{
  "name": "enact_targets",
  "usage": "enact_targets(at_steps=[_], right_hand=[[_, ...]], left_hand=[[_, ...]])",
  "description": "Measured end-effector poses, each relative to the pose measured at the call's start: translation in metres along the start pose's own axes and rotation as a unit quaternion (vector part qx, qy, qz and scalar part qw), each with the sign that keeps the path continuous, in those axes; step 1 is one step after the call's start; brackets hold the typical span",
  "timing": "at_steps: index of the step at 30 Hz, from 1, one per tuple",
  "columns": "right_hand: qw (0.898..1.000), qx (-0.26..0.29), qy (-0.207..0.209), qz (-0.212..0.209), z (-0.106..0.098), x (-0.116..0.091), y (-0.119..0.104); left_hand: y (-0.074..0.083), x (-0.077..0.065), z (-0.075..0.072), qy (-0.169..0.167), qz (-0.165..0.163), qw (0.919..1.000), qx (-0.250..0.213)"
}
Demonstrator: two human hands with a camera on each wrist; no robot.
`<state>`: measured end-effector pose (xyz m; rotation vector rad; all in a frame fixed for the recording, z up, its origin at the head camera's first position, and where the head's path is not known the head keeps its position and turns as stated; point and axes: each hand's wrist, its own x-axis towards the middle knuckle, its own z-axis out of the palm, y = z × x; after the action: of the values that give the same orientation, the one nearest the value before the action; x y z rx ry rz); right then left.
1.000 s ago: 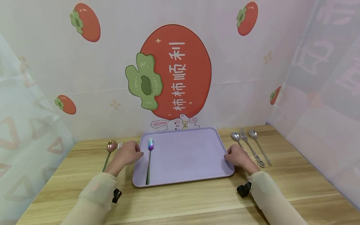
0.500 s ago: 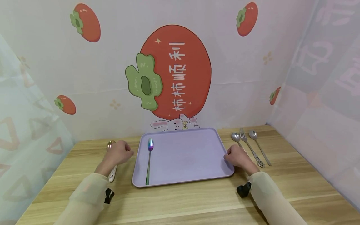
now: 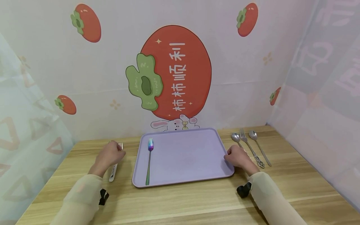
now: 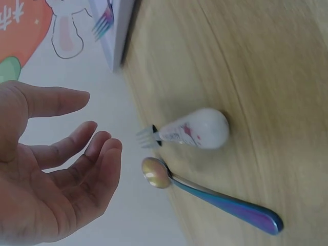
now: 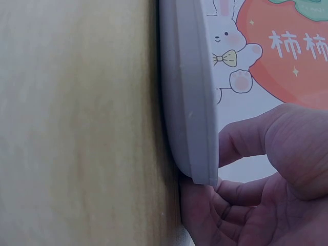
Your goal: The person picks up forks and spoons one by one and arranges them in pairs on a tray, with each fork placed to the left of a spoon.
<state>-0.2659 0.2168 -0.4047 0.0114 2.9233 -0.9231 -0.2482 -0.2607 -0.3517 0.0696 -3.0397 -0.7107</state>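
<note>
A lavender tray (image 3: pixel 185 156) lies on the wooden table, with a rainbow-coloured fork (image 3: pixel 149 159) along its left side. My right hand (image 3: pixel 238 156) grips the tray's right rim; in the right wrist view the thumb is at the upper edge and fingers reach below it. Left of the tray, my left hand (image 3: pixel 108 157) hovers with nothing in it, fingers loosely bent and apart from the thumb. Near it lie a fork with a white printed handle (image 4: pixel 195 130) and a rainbow-coloured spoon (image 4: pixel 225 205). In the head view the hand covers most of that spoon.
To the tray's right lie a silver spoon (image 3: pixel 235 137), a silver fork with an ornate handle (image 3: pixel 251 150) and another silver spoon (image 3: pixel 260 148). A cloth backdrop (image 3: pixel 112 78) with printed persimmons stands behind the table (image 3: pixel 180 203).
My left hand has moved left, from beside the tray's left edge to above the white-handled fork and rainbow-coloured spoon. My right hand and the tray have stayed in place.
</note>
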Motion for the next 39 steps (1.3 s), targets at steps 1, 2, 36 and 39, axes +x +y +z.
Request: enact_targets(at_steps=[1,2,36,39], right_hand=[[1.0,0.0,0.001,-0.001,0.0,0.0,0.0],[1.0,0.0,0.0,-0.001,0.0,0.0,0.0],[1.0,-0.002,-0.011,0.01,0.0,0.001,-0.001],[1.0,-0.004,-0.01,0.008,0.0,0.0,-0.001]], left_hand=[[-0.001,-0.001,-0.001,0.001,-0.003,1.0,0.001],[-0.002,-0.001,-0.002,0.001,-0.006,1.0,0.003],[-0.033,0.0,-0.01,0.014,-0.075,0.9967,0.026],[-0.035,0.0,-0.011,0.009,-0.081,0.9963,0.029]])
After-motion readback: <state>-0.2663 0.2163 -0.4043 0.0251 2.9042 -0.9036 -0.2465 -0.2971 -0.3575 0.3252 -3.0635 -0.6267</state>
